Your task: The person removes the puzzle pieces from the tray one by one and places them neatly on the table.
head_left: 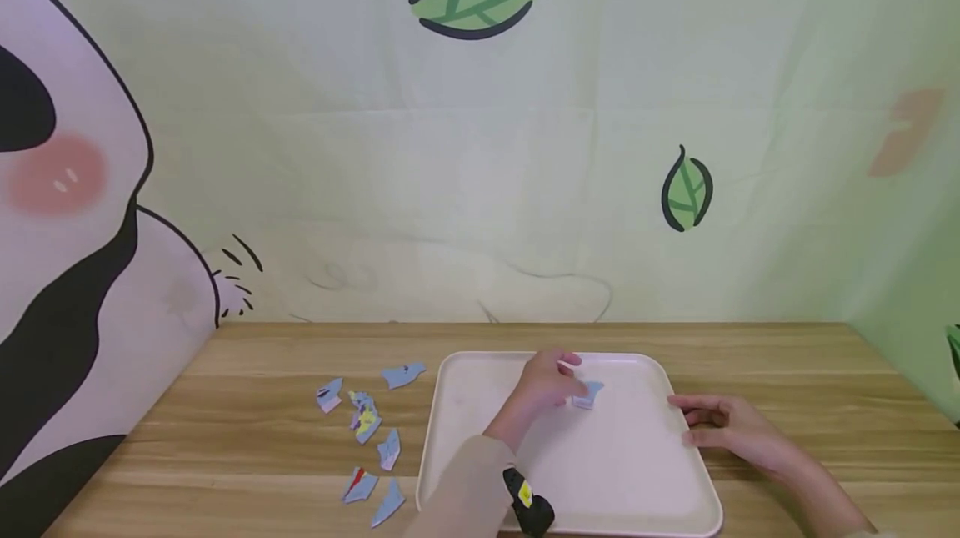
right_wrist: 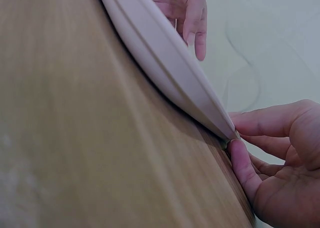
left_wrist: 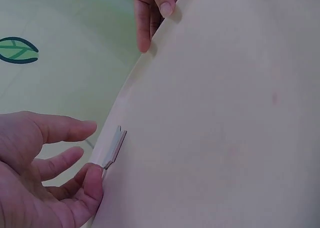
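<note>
A small light-blue puzzle piece with a pale lower edge is at the upper right part of the white tray. My left hand reaches over the tray and pinches the piece by its left side, between thumb and a fingertip. In the left wrist view the puzzle piece shows its thin edge beside the pinching fingertips, while the other fingers stretch out apart from it. At the tray's right side, my right hand holds the rim, fingers on top and thumb against the side, as the right wrist view shows.
Several irregular blue puzzle pieces, one with a yellow patch and one with a red stripe, lie on the wooden table left of the tray. A cloth backdrop with printed leaves and a panda stands behind the table.
</note>
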Motion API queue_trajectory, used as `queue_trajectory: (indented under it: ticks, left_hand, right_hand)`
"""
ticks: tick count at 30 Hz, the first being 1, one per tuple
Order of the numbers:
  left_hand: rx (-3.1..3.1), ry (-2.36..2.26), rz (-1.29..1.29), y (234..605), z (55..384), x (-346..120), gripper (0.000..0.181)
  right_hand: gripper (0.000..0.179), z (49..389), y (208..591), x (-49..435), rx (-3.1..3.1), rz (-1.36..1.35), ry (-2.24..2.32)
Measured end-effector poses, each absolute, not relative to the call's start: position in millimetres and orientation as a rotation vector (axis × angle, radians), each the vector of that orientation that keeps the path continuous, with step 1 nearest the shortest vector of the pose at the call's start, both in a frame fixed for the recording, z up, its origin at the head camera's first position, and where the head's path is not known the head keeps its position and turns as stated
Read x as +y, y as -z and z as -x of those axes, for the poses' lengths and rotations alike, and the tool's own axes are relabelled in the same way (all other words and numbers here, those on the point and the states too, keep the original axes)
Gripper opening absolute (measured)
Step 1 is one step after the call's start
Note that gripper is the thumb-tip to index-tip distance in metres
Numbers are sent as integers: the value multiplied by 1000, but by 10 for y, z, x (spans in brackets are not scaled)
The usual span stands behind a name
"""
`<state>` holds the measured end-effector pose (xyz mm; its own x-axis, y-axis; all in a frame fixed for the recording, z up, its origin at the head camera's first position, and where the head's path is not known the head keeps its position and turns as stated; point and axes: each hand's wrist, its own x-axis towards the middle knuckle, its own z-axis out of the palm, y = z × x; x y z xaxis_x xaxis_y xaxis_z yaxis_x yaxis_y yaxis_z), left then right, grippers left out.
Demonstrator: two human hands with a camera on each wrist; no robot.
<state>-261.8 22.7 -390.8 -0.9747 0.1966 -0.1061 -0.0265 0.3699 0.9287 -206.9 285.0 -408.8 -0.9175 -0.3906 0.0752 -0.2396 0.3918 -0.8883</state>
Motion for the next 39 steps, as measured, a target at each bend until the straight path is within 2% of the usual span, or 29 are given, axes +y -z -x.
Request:
queue_trajectory:
  ticks: [6, 11, 18, 25, 39]
  left_hand:
    - [2509, -1560, -172, 3925, 2623, 258, 40]
    - [2692, -1315, -323, 3933, 2629, 295, 45]
    - [2863, -993, -427, 3901, 2606, 335, 37]
    - [2868, -948, -412, 3859, 2560, 339, 29]
    - [2872, -1049, -592, 3862, 2586, 271, 37]
  right_hand:
    - [52, 2080, 4091, 2849, 2494, 550, 1548]
    - [51, 2075, 4093, 2853, 2503, 577, 1548]
    - [51, 2068, 4085, 2846, 2492, 567, 1554]
    - [51, 2067, 4079, 2840, 2495, 564, 1552]
    - [51, 2067, 4068, 2843, 2489, 569, 1549]
